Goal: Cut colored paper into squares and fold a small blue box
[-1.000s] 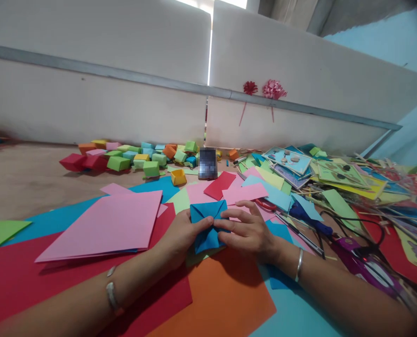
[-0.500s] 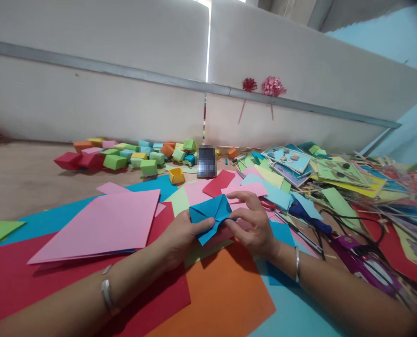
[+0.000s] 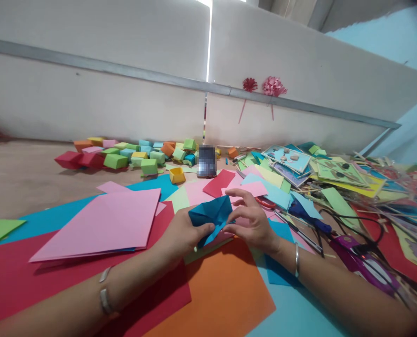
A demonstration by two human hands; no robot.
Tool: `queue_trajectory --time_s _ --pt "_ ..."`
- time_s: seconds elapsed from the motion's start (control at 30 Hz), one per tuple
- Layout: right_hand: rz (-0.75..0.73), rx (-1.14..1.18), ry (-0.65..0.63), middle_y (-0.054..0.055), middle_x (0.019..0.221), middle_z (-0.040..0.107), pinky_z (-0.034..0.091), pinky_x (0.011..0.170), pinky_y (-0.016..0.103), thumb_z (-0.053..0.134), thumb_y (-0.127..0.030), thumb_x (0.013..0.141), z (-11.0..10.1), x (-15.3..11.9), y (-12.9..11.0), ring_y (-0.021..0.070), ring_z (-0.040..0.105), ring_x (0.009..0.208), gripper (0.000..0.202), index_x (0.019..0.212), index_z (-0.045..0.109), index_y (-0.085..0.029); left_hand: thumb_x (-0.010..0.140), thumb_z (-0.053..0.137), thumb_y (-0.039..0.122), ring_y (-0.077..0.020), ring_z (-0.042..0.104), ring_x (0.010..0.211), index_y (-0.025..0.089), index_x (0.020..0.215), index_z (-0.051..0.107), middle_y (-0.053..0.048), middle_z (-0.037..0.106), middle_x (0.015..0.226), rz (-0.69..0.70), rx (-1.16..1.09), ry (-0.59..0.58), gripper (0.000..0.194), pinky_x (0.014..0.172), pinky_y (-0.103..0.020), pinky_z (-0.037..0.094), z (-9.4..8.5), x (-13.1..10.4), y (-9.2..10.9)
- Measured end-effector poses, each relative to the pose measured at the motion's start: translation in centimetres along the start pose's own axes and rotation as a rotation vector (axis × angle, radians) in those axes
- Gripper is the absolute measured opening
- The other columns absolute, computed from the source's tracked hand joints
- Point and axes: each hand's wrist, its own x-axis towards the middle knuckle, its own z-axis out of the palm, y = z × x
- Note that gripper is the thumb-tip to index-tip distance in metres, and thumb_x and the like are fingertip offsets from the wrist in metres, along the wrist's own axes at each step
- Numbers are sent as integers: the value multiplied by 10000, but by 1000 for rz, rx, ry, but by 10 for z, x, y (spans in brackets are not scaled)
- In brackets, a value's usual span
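A small folded piece of blue paper [image 3: 211, 211] is held up between my two hands, its sides partly raised like a shallow box. My left hand [image 3: 183, 231] grips its left side, with the thumb pressed on the near inside. At the right edge, my right hand [image 3: 252, 224] pinches the paper between thumb and index finger, while the other fingers arch above. Below lies an orange sheet [image 3: 225, 290], and to the left a stack of pink paper [image 3: 103, 224] rests on a red sheet [image 3: 11, 276].
Small folded paper boxes [image 3: 148, 166] are heaped along the wall, with an open yellow box [image 3: 177, 175] nearer. A phone [image 3: 206, 161] stands beyond my hands. To the right are red-handled scissors [image 3: 264, 202], a purple glue gun [image 3: 366, 267] with its cord, cards [image 3: 288, 158] and sticks.
The blue paper's flat top has opened into a hollow, with its sides now standing up. My right fingers have shifted slightly at its right edge.
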Motion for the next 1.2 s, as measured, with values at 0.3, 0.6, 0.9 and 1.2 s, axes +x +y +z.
queue_trajectory --time_s 0.3,0.6,0.9,1.2 --pt "39 349 -137 77 1321 576 556 909 368 789 -258 807 5 -4 11 235 627 1130 73 876 806 -273 510 931 302 -281 731 844 147 994 768 -114 790 948 -110 -123 -91 535 784 -398 577 3 -5 9" --pt "293 383 118 26 806 665 510 680 300 784 -222 734 14 -1 -4 157 627 738 98 724 688 -205 565 896 358 -180 650 666 167 792 769 -56 762 782 -14 -27 -65 323 616 -286 521 1 0 3" --pt "587 376 230 -33 661 544 391 602 276 720 -354 721 15 4 -11 124 470 634 214 697 565 -209 719 805 550 -262 753 825 236 1316 537 -106 760 1026 14 -269 35 726 729 -401 623 7 -3 14" --pt "583 536 259 -45 652 516 368 603 272 750 -385 718 13 5 -9 120 451 631 255 707 578 -198 521 893 544 -229 718 776 169 703 731 -76 768 775 69 108 90 448 747 -327 581 2 -1 11"
